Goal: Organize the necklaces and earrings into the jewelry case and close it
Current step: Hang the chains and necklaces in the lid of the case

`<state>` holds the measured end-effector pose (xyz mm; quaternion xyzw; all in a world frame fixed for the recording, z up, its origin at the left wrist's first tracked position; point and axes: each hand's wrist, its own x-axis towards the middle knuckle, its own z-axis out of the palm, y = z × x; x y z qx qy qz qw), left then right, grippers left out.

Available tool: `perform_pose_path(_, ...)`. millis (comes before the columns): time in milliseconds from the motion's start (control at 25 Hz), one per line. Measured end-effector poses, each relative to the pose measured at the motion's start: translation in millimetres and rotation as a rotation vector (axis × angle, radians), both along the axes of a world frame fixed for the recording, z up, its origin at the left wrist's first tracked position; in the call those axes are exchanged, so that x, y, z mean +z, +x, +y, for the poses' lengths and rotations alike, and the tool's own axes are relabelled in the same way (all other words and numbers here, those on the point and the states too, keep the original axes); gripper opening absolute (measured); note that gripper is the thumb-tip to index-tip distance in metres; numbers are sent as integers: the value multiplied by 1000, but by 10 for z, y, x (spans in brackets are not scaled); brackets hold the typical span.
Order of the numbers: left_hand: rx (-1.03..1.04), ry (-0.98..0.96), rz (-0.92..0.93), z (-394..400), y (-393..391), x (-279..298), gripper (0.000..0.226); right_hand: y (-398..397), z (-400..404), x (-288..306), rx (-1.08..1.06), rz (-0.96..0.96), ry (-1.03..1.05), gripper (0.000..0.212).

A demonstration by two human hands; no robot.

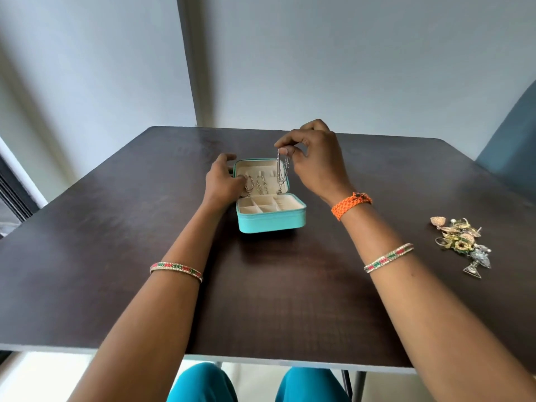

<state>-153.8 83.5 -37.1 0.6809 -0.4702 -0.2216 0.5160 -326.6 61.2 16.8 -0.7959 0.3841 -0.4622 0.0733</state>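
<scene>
Jewelry case, open at mid-worktop: right hand pinches a silver necklace against the lid, left hand steadying with relaxed fingers; hooking it appears next, earrings waiting.

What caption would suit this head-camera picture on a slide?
Right hand hangs a silver necklace in the open teal jewelry case; left hand steadies its lid; earrings wait aside.

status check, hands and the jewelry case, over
Right hand pinches silver necklace against open case lid. Left hand steadies teal jewelry case. Earring pile waits at right on table. Nothing blocking.
</scene>
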Motion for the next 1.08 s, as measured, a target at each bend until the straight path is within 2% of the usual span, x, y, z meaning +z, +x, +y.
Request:
perform_pose_path(200, 23, -249, 243, 111, -68, 106, 30, -12, 36, -23, 5, 53, 16, 14)
perform_pose_path(440, -5, -417, 318, 156, -165, 211, 24, -23, 19, -50, 7, 64, -40, 14)
perform_pose_path(600, -34, -442, 301, 142, -163, 177, 16, -30, 14, -134, -56, 38, -219, 18)
perform_pose_path(760, -34, -440, 317, 129, -139, 191, 15, -15, -27, -229, -109, 100, -462, 28)
perform_pose_path(1080, -72, -420, 296, 176, -226, 220, 15, -16, -156, -307, -209, 92, -524, 18)
